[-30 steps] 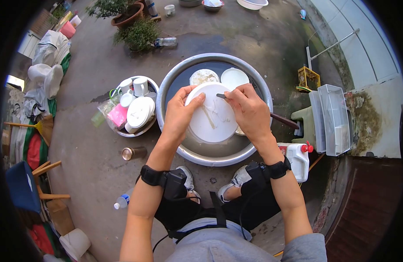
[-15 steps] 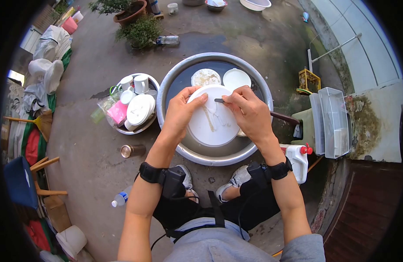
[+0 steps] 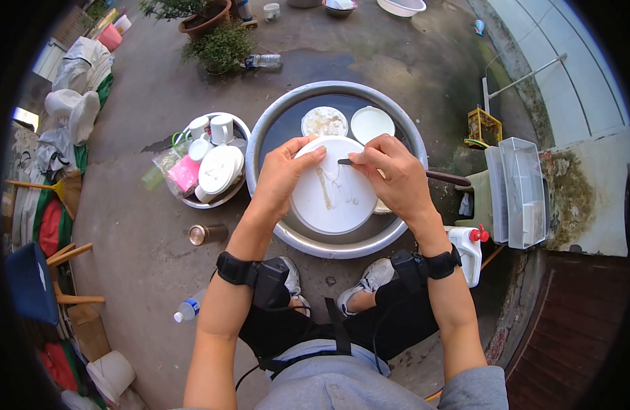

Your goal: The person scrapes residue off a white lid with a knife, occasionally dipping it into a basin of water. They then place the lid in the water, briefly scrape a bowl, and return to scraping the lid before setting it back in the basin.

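Small basin (image 3: 214, 206): while it sits left of ctr, white mugs (image 3: 223, 128) & pink packet (image 3: 184, 173) lie inside.
L hand (image 3: 288, 171): thumb on face, fingers at rim, pinching disc.
White disc (image 3: 332, 201): frame ctr, above big basin (image 3: 339, 251), stringy marks on face.
R hand (image 3: 390, 171): thumb + index pinching thin dark tool (image 3: 344, 162), tip over disc.
White jug (image 3: 467, 254): right of ctr, red cap.

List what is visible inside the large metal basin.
Large metal basin: water, a stained round piece, a plain white one, and a third piece's edge. The white disc and right hand hide what lies under them.
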